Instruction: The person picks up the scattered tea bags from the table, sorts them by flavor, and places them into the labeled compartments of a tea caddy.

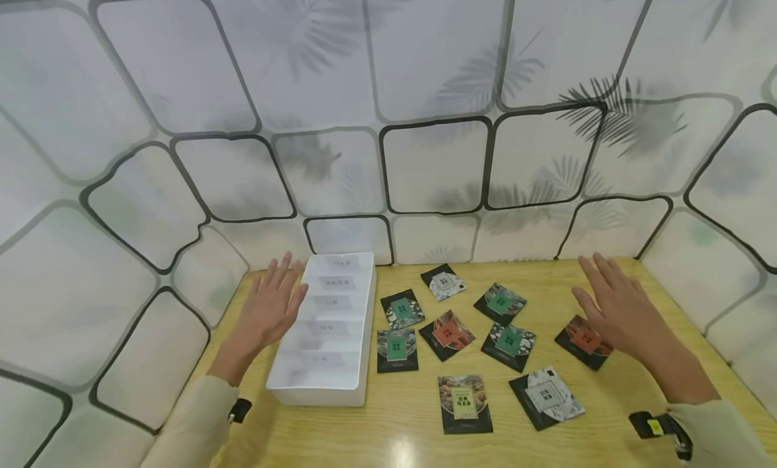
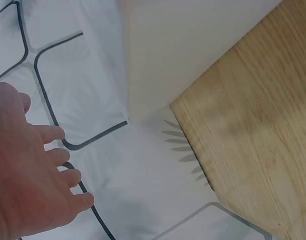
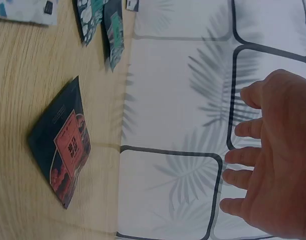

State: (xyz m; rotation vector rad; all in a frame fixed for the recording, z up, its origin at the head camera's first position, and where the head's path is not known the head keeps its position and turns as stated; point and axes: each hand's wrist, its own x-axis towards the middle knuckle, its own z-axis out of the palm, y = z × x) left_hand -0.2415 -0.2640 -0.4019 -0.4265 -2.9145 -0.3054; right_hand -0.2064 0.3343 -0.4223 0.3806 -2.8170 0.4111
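Note:
My left hand (image 1: 273, 305) is raised at the left edge of a long white box (image 1: 370, 319), fingers extended and holding nothing. The box is divided into several labelled compartments. On the right, my right hand (image 1: 616, 306) hovers with straight fingers, overlapping a red-labelled packet (image 1: 584, 343) in the head view; the right wrist view shows this black and red packet (image 3: 67, 145) lying on the wood, apart from the hand. Between the hands lie more flat packets: red (image 1: 448, 333), several green ones such as this packet (image 1: 397, 348), a yellow-green one (image 1: 465, 404) and two white-labelled ones (image 1: 548, 394).
The wooden table (image 1: 413, 448) meets a patterned fabric wall (image 1: 434, 164) at its back and sides. The white box stands on the left part of the table, its far end close to the back wall.

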